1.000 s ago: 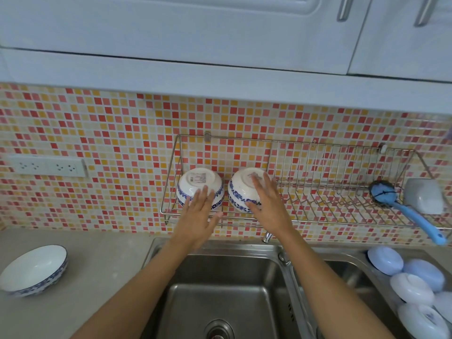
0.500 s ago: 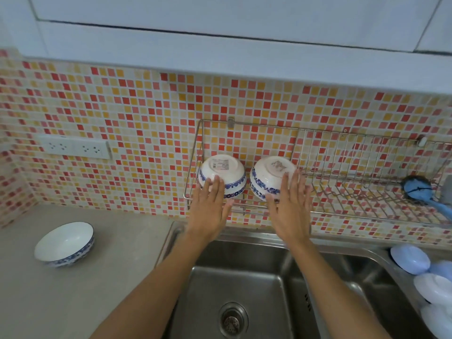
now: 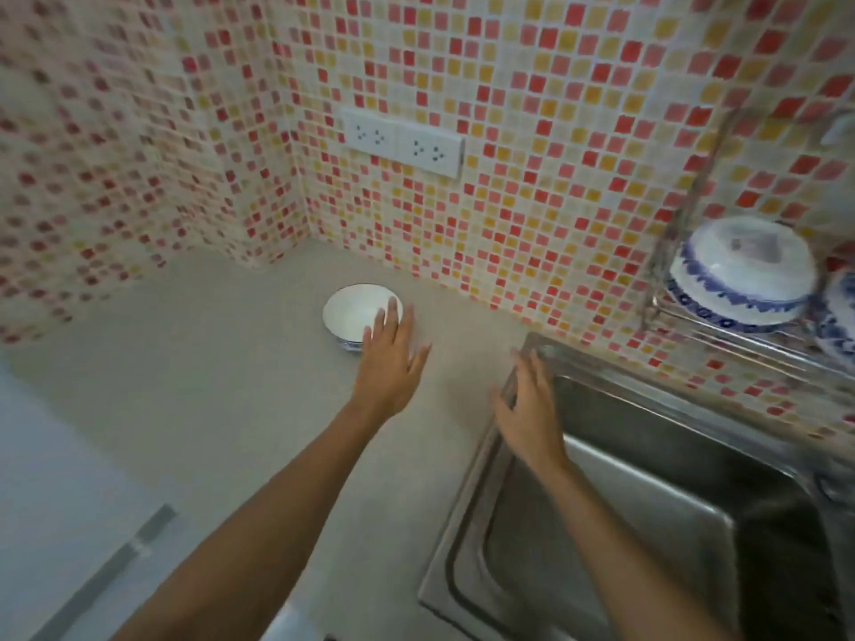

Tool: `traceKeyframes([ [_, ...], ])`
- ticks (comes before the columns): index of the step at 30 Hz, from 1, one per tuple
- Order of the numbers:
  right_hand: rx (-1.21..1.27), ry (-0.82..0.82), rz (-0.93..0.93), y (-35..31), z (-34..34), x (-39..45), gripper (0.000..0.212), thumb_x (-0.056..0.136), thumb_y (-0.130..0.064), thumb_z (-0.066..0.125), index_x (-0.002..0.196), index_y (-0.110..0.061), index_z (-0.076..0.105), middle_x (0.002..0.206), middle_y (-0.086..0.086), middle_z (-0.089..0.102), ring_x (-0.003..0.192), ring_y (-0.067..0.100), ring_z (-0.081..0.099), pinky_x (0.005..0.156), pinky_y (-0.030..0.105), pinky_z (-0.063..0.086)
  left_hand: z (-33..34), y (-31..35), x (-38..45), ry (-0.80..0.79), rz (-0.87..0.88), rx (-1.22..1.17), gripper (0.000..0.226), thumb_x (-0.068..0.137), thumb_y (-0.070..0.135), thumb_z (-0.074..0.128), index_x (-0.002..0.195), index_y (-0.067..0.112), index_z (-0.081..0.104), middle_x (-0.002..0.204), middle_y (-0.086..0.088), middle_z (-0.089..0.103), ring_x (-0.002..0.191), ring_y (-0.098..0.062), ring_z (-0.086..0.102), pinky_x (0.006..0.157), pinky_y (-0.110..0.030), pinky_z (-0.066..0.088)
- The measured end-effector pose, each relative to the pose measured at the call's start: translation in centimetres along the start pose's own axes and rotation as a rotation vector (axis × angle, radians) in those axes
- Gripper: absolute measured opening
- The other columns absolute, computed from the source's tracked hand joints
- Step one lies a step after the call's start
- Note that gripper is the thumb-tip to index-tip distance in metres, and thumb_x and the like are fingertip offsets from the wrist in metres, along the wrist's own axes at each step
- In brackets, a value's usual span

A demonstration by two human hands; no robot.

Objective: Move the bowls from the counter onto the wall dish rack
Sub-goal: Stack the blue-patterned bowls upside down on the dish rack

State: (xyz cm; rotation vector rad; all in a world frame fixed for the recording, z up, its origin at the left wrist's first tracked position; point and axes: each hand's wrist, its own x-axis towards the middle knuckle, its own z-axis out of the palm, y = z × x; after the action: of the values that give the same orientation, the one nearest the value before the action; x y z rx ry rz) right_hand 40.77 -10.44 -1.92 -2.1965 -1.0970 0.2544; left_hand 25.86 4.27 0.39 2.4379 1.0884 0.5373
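— One bowl (image 3: 358, 313) on the counter (image 3: 222, 400), we note: white inside, blue pattern on the outside, upright, near the tiled wall (image 3: 532, 224) below the double socket (image 3: 401, 142). Do we agree on the hands?

— We do. Our left hand (image 3: 391, 363) is stretched palm down over the bowl's near right edge, fingers spread wide and straight, their tips overlapping the rim. We cannot tell whether they touch it. Nothing is gripped.

— And the right hand (image 3: 532, 409)?

— It hovers over the left corner of the steel sink (image 3: 647, 501), fingers loosely apart and slightly bent, holding nothing. It sits well apart from the counter bowl.

— The rack?

— We see only the left end of the wall dish rack (image 3: 694, 187), blurred. One inverted bowl (image 3: 740, 275), blue-patterned round the rim, sits in it base outward. Just beside it, at the picture's right edge, a sliver of a second patterned bowl (image 3: 839, 316) shows; most of it is cut off.

— Counter condition?

— Pale and speckled; the upright bowl is the only item we can make out on it. A grey strip (image 3: 115, 562) runs along the lower left; we cannot identify it.
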Motion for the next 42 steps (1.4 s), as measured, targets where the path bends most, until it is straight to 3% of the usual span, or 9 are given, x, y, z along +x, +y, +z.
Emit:
traceKeyframes([
  [4, -0.012, -0.11, 0.052, -5.8, 6.6, 4.2, 0.065, 0.093, -0.037, 0.057, 0.149, -0.021, 0.03, 0.161, 0.013, 0.017, 0.149, 0.031, 0.008, 0.118, 0.043, 0.017, -2.5, -8.8, 3.2, 0.033, -0.197, 0.019, 0.064, 0.097, 0.039, 0.037, 0.148, 0.007, 0.015, 0.157, -0.019, 0.007, 0.144, -0.036, 0.01, 0.116, -0.045, 0.011],
  [7, 0.124, -0.115, 0.138, -9.5, 10.6, 7.4, 0.07, 0.09, -0.044, 0.06, 0.148, -0.016, 0.032, 0.154, 0.016, 0.031, 0.143, 0.032, 0.025, 0.113, 0.041, 0.027, -2.7, -13.5, 5.2, -0.029, -0.317, -0.08, 0.063, 0.097, 0.031, 0.044, 0.147, 0.004, 0.016, 0.156, -0.022, 0.01, 0.144, -0.036, 0.01, 0.116, -0.042, 0.011],
  [11, 0.418, -0.23, 0.52, -12.2, 15.1, 11.0, 0.077, 0.088, -0.051, 0.059, 0.146, -0.011, 0.03, 0.147, 0.013, 0.042, 0.13, 0.033, 0.045, 0.101, 0.033, 0.04, -2.3, -16.0, 7.6, -0.097, -0.53, -0.266, 0.059, 0.097, 0.03, 0.043, 0.143, -0.002, 0.023, 0.149, -0.023, 0.03, 0.138, -0.034, 0.029, 0.111, -0.037, 0.023],
  [13, 0.516, -0.252, 0.669, -12.9, 16.8, 11.9, 0.073, 0.086, -0.052, 0.059, 0.141, -0.012, 0.033, 0.139, 0.009, 0.047, 0.12, 0.033, 0.052, 0.097, 0.043, 0.05, -1.8, -16.6, 8.5, -0.135, -0.582, -0.329, 0.059, 0.097, 0.031, 0.044, 0.142, -0.002, 0.027, 0.146, -0.024, 0.036, 0.134, -0.035, 0.035, 0.108, -0.038, 0.029],
  [21, 0.815, -0.209, 0.809, -13.8, 19.4, 11.9, 0.047, 0.086, -0.007, 0.043, 0.133, -0.012, 0.039, 0.129, 0.015, 0.054, 0.07, 0.028, 0.071, 0.057, 0.035, 0.06, -0.9, -17.3, 8.6, -0.164, -0.621, -0.523, 0.049, 0.087, 0.009, 0.052, 0.132, 0.001, 0.032, 0.128, -0.023, 0.053, 0.114, -0.038, 0.052, 0.087, -0.037, 0.044],
  [26, 0.863, -0.197, 0.797, -13.9, 17.3, 8.9, 0.045, 0.087, -0.004, 0.039, 0.131, -0.011, 0.041, 0.125, 0.019, 0.056, 0.07, 0.029, 0.069, 0.058, 0.035, 0.061, -1.6, -17.2, 6.6, -0.191, -0.615, -0.652, 0.045, 0.089, 0.018, 0.049, 0.131, 0.009, 0.038, 0.122, -0.011, 0.055, 0.11, -0.03, 0.054, 0.088, -0.034, 0.045],
  [29, 0.9, -0.19, 0.772, -14.1, 14.3, 6.5, 0.044, 0.088, -0.005, 0.041, 0.132, -0.011, 0.038, 0.113, 0.02, 0.061, 0.069, 0.028, 0.068, 0.065, 0.038, 0.061, -2.4, -15.4, 5.7, -0.197, -0.658, -0.793, 0.042, 0.089, 0.027, 0.044, 0.13, 0.018, 0.046, 0.126, -0.009, 0.055, 0.113, -0.031, 0.055, 0.088, -0.046, 0.054],
  [33, 0.889, -0.164, 0.725, -12.9, 9.4, 2.8, 0.051, 0.085, -0.014, 0.053, 0.132, -0.025, 0.036, 0.114, 0.008, 0.061, 0.09, 0.019, 0.067, 0.07, 0.041, 0.06, -3.1, -10.7, 3.5, -0.146, -0.579, -0.863, 0.036, 0.095, 0.027, 0.038, 0.128, 0.021, 0.05, 0.124, -0.007, 0.056, 0.108, -0.032, 0.058, 0.077, -0.046, 0.059],
  [42, 1.502, -0.153, 0.608, -7.4, -5.0, -3.6, 0.065, 0.073, -0.015, 0.068, 0.134, -0.017, 0.047, 0.139, 0.017, 0.045, 0.123, 0.041, 0.05, 0.077, 0.054, 0.056, -3.3, 3.9, -0.5, -0.194, -0.367, -0.973, 0.037, 0.098, 0.031, 0.042, 0.132, 0.021, 0.049, 0.123, -0.004, 0.053, 0.107, -0.031, 0.055, 0.073, -0.048, 0.059],
])
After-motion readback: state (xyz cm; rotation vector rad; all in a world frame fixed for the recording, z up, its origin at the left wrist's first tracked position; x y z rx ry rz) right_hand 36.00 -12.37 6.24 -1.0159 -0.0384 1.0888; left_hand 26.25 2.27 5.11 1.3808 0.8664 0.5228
